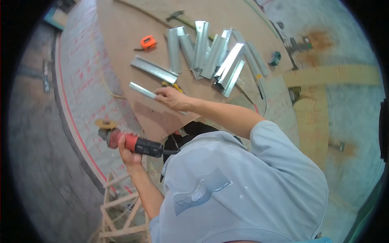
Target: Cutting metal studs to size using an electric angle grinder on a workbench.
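My left hand point(129, 153) is wrapped around a red and black angle grinder point(131, 141). The grinder's yellowish disc point(105, 123) points away at the far left, apart from any metal. On the plywood sheet point(158, 125), my right hand point(174, 99) grips a narrow silver metal channel point(142, 90) near its middle; its fingertips curl over the strip. Just beyond that hand lies a wider metal channel point(154, 69). A yellow and black tool point(175, 86) sits between them, partly hidden, so its kind is unclear.
Several cut metal channels point(198, 48) lie fanned across the plywood. An orange tape measure point(148, 41) and a hammer point(176, 15) rest farther back. A small teal object point(275, 58) sits at the right. At lower left stands a wooden frame point(125, 200).
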The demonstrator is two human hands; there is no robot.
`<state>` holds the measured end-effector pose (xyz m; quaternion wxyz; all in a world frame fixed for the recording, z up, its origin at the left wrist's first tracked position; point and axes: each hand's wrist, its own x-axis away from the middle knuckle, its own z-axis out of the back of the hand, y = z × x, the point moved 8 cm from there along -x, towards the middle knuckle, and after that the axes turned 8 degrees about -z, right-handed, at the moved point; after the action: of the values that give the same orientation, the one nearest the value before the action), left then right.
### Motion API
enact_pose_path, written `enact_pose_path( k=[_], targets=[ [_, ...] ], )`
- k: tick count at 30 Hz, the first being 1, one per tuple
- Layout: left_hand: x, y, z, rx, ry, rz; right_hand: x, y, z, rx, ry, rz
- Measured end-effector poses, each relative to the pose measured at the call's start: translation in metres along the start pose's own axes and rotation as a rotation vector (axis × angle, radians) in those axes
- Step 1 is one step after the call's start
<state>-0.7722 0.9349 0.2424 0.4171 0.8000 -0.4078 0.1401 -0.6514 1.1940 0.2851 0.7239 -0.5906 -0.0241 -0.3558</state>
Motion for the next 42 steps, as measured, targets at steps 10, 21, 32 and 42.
enact_pose_path(
  k=[10, 21, 32, 42],
  targets=[
    [0.005, 0.004, -0.008, -0.043, 0.041, -0.005, 0.149, 0.078, 0.357, 0.221, 1.021, 0.032],
    [0.007, 0.003, -0.024, -0.141, 0.058, -0.011, 0.112, 0.275, 0.472, 0.681, 1.001, -0.562],
    [0.013, -0.004, -0.026, -0.013, 0.059, -0.038, -0.041, -0.044, 0.053, 0.555, 0.157, 0.322],
    [0.011, -0.003, -0.002, 0.112, 0.082, -0.068, -0.062, -0.023, 0.0, 0.286, 0.108, 0.09]
  ],
)
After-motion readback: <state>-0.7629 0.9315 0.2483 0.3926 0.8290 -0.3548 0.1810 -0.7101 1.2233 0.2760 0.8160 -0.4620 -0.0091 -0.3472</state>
